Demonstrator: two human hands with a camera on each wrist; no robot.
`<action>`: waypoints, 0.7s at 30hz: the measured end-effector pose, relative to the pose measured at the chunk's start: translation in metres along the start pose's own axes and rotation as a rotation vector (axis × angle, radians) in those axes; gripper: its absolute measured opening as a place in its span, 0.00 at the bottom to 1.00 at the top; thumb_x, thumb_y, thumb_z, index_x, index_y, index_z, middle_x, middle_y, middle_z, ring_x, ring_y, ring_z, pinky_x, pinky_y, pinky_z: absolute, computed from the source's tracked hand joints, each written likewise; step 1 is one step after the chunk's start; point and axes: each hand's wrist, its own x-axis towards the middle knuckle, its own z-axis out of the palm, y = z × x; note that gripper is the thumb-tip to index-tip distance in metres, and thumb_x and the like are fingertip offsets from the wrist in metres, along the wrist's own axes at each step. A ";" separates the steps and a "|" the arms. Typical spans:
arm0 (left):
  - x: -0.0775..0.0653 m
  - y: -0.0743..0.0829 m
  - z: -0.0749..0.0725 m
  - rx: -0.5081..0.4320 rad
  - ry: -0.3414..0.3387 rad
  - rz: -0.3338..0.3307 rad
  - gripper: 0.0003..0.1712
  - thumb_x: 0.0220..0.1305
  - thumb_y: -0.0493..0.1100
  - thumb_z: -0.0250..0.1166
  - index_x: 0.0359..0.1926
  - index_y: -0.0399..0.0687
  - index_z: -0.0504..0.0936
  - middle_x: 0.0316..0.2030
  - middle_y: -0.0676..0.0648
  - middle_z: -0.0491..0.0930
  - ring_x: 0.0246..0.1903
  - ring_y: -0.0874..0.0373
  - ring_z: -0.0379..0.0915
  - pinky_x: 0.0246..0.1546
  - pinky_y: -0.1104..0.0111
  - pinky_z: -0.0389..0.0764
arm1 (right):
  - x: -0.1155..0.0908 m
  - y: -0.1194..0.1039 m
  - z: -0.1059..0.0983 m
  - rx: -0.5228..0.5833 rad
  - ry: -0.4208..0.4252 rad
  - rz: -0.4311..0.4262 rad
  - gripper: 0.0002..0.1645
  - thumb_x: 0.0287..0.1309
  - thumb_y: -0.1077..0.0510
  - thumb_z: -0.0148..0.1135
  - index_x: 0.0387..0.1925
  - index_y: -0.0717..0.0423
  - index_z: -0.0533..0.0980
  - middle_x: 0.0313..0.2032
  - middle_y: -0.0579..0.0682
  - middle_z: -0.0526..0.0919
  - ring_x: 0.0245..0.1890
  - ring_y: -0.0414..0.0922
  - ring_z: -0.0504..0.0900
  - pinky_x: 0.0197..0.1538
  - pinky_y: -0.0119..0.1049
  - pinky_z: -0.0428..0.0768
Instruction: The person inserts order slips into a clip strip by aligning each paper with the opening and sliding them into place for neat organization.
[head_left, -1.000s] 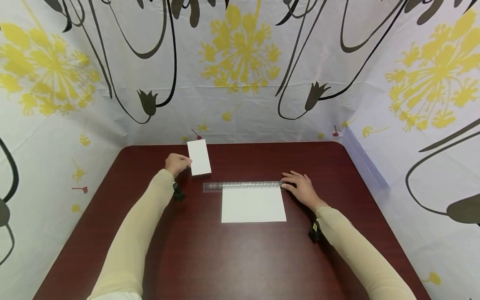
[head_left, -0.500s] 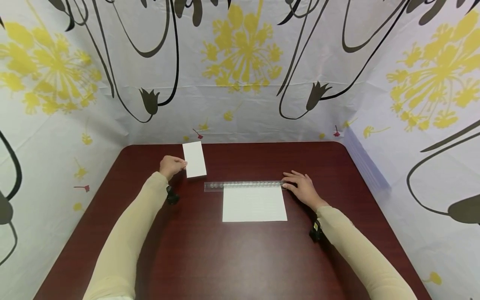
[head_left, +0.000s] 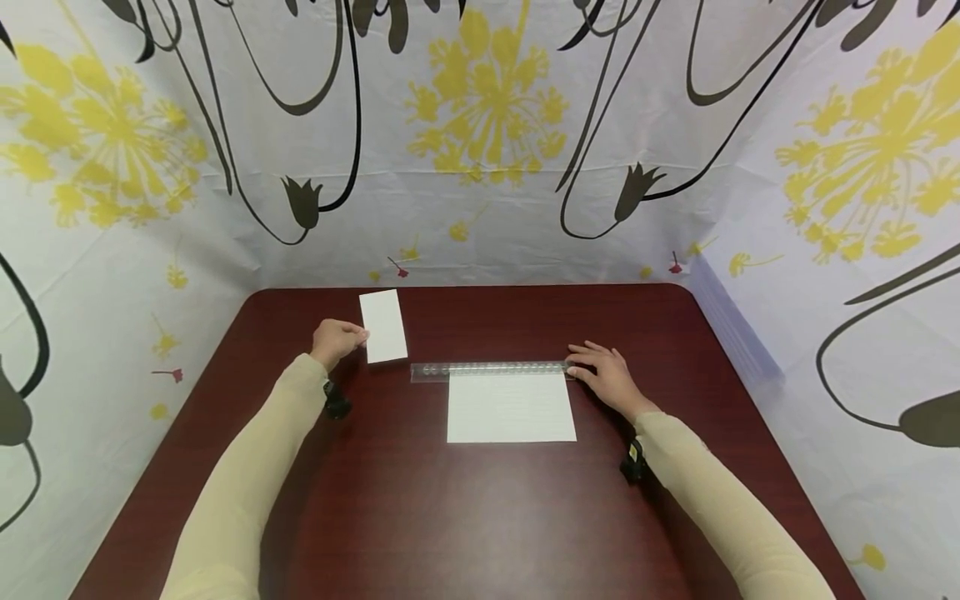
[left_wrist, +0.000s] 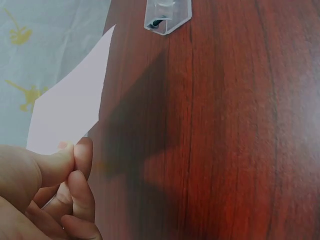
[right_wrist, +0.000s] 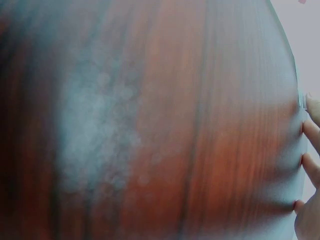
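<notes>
A small white piece of paper [head_left: 383, 325] is pinched at its left edge between the thumb and forefinger of my left hand [head_left: 337, 340]. In the left wrist view this paper [left_wrist: 75, 95] stands off the table and casts a shadow. A clear plastic ruler-like strip [head_left: 487, 369] with a raised middle lies across the top edge of a larger white sheet [head_left: 512, 408]. At the strip's right end rests my right hand [head_left: 606, 377], fingers spread and thumb by the strip. The right wrist view shows only the fingertips [right_wrist: 311, 165], touching down at its right edge.
The dark red-brown table [head_left: 480, 517] has rounded far corners. A white cloth [head_left: 480, 225] with yellow and grey flower prints hangs behind it and along both sides. Small black cameras sit on the left wrist [head_left: 337, 401] and the right wrist [head_left: 633, 463].
My left hand has drawn the small paper leftward and a little nearer to me, away from the strip. The right hand, strip and larger sheet stay as they were.
</notes>
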 end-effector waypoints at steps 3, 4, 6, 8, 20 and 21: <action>-0.002 -0.004 -0.002 0.000 -0.003 0.002 0.20 0.68 0.48 0.63 0.51 0.36 0.84 0.45 0.36 0.86 0.48 0.43 0.81 0.45 0.61 0.80 | 0.001 0.001 0.000 0.001 -0.006 0.005 0.21 0.66 0.51 0.61 0.57 0.53 0.80 0.69 0.55 0.72 0.75 0.58 0.59 0.73 0.71 0.42; -0.003 -0.005 -0.002 -0.004 -0.004 -0.001 0.20 0.68 0.48 0.63 0.51 0.36 0.84 0.45 0.36 0.86 0.48 0.43 0.81 0.46 0.60 0.80 | 0.001 0.001 0.000 -0.001 -0.008 0.004 0.21 0.67 0.50 0.61 0.58 0.53 0.80 0.69 0.55 0.72 0.75 0.58 0.59 0.73 0.71 0.42; -0.005 -0.008 -0.003 -0.005 -0.007 -0.006 0.20 0.68 0.48 0.63 0.51 0.36 0.84 0.45 0.36 0.86 0.48 0.43 0.80 0.47 0.59 0.80 | 0.001 0.002 0.001 0.002 -0.008 0.000 0.21 0.67 0.50 0.61 0.58 0.53 0.79 0.69 0.55 0.72 0.75 0.58 0.59 0.73 0.71 0.42; -0.007 -0.011 -0.003 -0.005 -0.006 -0.009 0.20 0.68 0.48 0.63 0.51 0.36 0.84 0.44 0.37 0.86 0.48 0.44 0.80 0.48 0.59 0.80 | 0.001 0.002 0.001 0.008 -0.004 -0.004 0.22 0.66 0.50 0.61 0.58 0.53 0.79 0.69 0.55 0.72 0.75 0.58 0.59 0.73 0.71 0.42; -0.017 -0.025 -0.008 0.018 -0.010 0.011 0.19 0.68 0.48 0.63 0.46 0.35 0.86 0.44 0.35 0.85 0.42 0.50 0.77 0.42 0.64 0.77 | 0.001 0.004 0.002 0.016 0.000 -0.008 0.22 0.67 0.50 0.61 0.59 0.53 0.79 0.69 0.54 0.72 0.75 0.58 0.59 0.73 0.71 0.42; -0.018 -0.025 -0.009 0.015 -0.010 0.008 0.19 0.68 0.48 0.63 0.46 0.36 0.86 0.44 0.35 0.85 0.41 0.50 0.77 0.42 0.65 0.76 | 0.001 0.004 0.002 0.016 -0.002 -0.008 0.22 0.67 0.50 0.60 0.59 0.53 0.79 0.69 0.54 0.72 0.75 0.58 0.59 0.73 0.71 0.42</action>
